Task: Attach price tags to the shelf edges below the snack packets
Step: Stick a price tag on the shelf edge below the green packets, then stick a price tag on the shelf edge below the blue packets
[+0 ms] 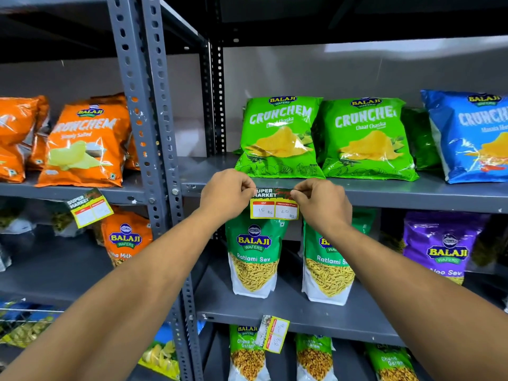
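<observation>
- The price tag (274,204) is the landmark: it lies against the front edge of the grey shelf (398,198), right under the left of two green Crunchem packets (279,138), with its lower half hanging below the edge in front of the Ratlami Sev pouches (254,257).
- The left hand (226,195) pinches the tag's upper left corner, and the right hand (321,204) pinches its upper right corner. The fingers of both are narrowed onto the card's top strip.
- Holding both top corners probably keeps the card level and flat while its upper band is pressed to the metal, leaving the two handwritten price boxes unobscured below.
- Placing it beneath the green packets ties the price to that product.
- Left of the tag, on the next bay, another tag (89,207) hangs crooked under the orange packets (85,144); below it, a third tag (275,334) sits tilted on the lower shelf edge.
- Whether the card is already stuck I cannot tell.
</observation>
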Demonstrator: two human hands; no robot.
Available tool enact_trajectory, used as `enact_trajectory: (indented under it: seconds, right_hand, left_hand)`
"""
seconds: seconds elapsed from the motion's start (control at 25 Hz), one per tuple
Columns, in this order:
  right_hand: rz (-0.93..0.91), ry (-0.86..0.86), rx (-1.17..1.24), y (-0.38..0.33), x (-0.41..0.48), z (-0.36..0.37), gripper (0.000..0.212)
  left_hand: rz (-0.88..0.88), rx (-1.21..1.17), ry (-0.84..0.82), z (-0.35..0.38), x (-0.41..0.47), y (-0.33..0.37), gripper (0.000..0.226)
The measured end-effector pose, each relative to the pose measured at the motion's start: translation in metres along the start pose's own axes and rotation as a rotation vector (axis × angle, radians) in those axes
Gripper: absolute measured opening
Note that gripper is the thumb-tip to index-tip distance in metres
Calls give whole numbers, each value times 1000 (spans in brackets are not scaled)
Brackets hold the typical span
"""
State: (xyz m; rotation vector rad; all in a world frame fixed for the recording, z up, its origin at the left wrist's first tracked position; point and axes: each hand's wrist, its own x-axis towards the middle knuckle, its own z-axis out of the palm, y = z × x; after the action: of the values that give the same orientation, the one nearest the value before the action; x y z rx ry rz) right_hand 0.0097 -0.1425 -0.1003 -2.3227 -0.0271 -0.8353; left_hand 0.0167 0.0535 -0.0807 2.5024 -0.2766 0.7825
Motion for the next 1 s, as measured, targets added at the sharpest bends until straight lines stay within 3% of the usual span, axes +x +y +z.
enact_trajectory:
  seconds: [0.2, 0.28, 0.44, 0.56, 0.64, 0.76, 1.0]
  right_hand:
    - [-87, 56, -110, -3, 8, 4, 16]
    - [-121, 127, -188, -5, 13, 1, 29]
    - [-88, 141, -346, -4, 23, -6, 67]
    - [-155, 53, -408, 5, 24, -14, 82]
    - [-189, 48, -396, 17, 27, -24, 81]
    - [-190, 121, -420, 45, 34, -46, 69]
    - [-233, 157, -579, 121, 40, -116, 55]
  left_hand:
    - [18, 105, 75, 4, 9, 1, 10]
    - [24, 156, 94, 3, 14, 2, 15]
    - [10, 265, 96, -6, 26, 4, 55]
    - [191, 396, 18, -15, 33, 1, 79]
    - [326, 415, -20, -20, 38, -5, 81]
    - [416, 473, 71, -21, 45, -5, 72]
    - [578, 595, 163, 7, 46, 59, 67]
